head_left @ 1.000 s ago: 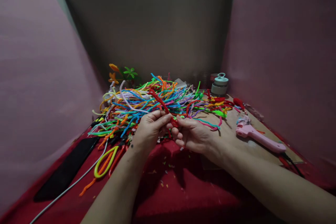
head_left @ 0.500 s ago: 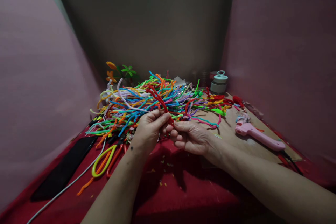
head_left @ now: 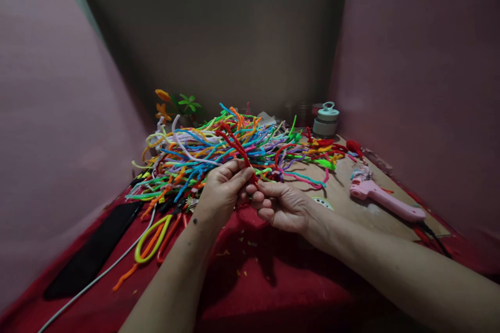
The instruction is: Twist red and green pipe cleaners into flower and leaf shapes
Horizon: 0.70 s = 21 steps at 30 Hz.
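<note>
Between my two hands is a red pipe cleaner [head_left: 239,146], bent double, its two fuzzy ends pointing up and to the left. My left hand [head_left: 224,187] pinches it between thumb and fingers. At its lower end, the thumb and fingertips of my right hand [head_left: 287,205] close on it, almost touching the left fingers. The exact grip point is partly hidden by the fingertips. Just behind my hands lies a large heap of colourful pipe cleaners [head_left: 195,153].
A pink glue gun [head_left: 390,203] rests on a brown board [head_left: 344,187] at the right. Behind it stands a lidded jar [head_left: 326,120]. A black flat object [head_left: 94,250], a white cable [head_left: 105,273] and yellow-handled scissors [head_left: 138,255] lie left on the red cloth [head_left: 273,296].
My hands keep their pinch on the red pipe cleaner, with only tiny finger shifts. The view has moved slightly, and a round white item shows more beside my right wrist.
</note>
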Each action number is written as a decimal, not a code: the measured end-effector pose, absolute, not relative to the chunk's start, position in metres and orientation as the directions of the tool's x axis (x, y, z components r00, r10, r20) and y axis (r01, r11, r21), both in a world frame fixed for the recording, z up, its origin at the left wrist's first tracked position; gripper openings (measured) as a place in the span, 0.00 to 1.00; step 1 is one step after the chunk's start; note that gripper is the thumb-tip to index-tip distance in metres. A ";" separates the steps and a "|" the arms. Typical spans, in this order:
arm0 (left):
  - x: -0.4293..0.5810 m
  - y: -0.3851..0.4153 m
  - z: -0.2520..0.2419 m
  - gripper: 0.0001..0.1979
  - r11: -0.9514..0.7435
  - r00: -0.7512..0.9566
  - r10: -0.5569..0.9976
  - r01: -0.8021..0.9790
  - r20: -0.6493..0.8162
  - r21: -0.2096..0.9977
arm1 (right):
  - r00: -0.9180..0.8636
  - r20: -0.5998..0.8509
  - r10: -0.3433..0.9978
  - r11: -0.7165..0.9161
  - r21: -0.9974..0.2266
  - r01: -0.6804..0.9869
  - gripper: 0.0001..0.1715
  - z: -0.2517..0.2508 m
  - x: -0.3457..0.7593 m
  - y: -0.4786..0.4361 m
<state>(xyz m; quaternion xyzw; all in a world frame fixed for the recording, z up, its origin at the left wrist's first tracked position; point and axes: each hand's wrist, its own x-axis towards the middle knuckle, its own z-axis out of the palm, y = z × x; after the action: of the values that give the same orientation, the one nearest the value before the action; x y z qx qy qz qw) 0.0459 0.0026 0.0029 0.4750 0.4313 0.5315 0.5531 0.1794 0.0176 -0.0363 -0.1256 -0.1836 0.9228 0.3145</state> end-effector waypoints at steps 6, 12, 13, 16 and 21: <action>0.047 0.002 0.000 0.12 -0.020 0.063 0.997 -0.183 0.032 0.983 | -0.733 -0.116 0.671 -0.682 -0.484 -0.548 0.03 -0.038 0.177 0.017; 0.047 0.003 0.000 0.11 -0.062 -0.021 0.998 -0.155 0.060 0.986 | -0.722 -0.043 0.691 -0.566 -0.653 -0.503 0.07 -0.036 0.181 0.021; 0.046 0.003 0.000 0.11 -0.071 -0.036 0.997 -0.148 0.067 0.986 | -0.713 -0.027 0.701 -0.531 -0.686 -0.497 0.09 -0.035 0.182 0.021; 0.043 0.006 -0.001 0.10 -0.089 -0.041 0.996 -0.116 0.084 0.989 | -0.640 0.026 0.768 -0.377 -0.789 -0.485 0.10 -0.032 0.181 0.023; 0.041 0.008 -0.006 0.10 -0.111 -0.030 0.993 -0.045 0.110 0.993 | -0.577 0.065 0.814 -0.153 -0.935 -0.321 0.10 -0.029 0.176 0.028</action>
<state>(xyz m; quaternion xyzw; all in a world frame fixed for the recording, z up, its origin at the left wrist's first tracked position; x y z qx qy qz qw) 0.0413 0.0083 -0.0056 0.5084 0.4666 0.5451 0.4761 0.1762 0.0280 -0.0289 -0.2379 -0.5183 0.7209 0.3938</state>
